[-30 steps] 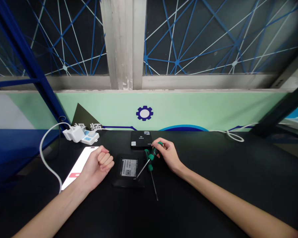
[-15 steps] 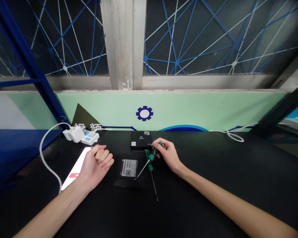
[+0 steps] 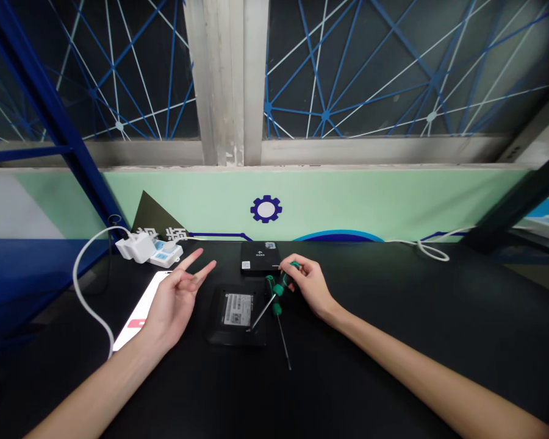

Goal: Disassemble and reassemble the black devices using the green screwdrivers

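My right hand (image 3: 308, 281) grips a screwdriver (image 3: 280, 289) by its green-and-black handle. The shaft slants down to the left, its tip at the lower right part of a flat black device (image 3: 215, 334) that lies label side up. A white printed label (image 3: 238, 310) covers the middle of that device. Under and beside the held tool lies a second green-and-black screwdriver (image 3: 282, 332), its shaft toward me. To the left of the device, my left hand (image 3: 171, 302) holds nothing; two fingers are stretched apart and the others are curled in.
A black box (image 3: 260, 257) with a small white sticker stands behind the device. At left lie a lit phone (image 3: 139, 317), partly behind my left forearm, and a white power strip (image 3: 165, 255) with a charger (image 3: 137, 247). A white cable (image 3: 77, 283) loops to the phone.
My left hand was a closed fist; two of its fingers are now stretched out and apart. My right hand and the screwdriver look unmoved.
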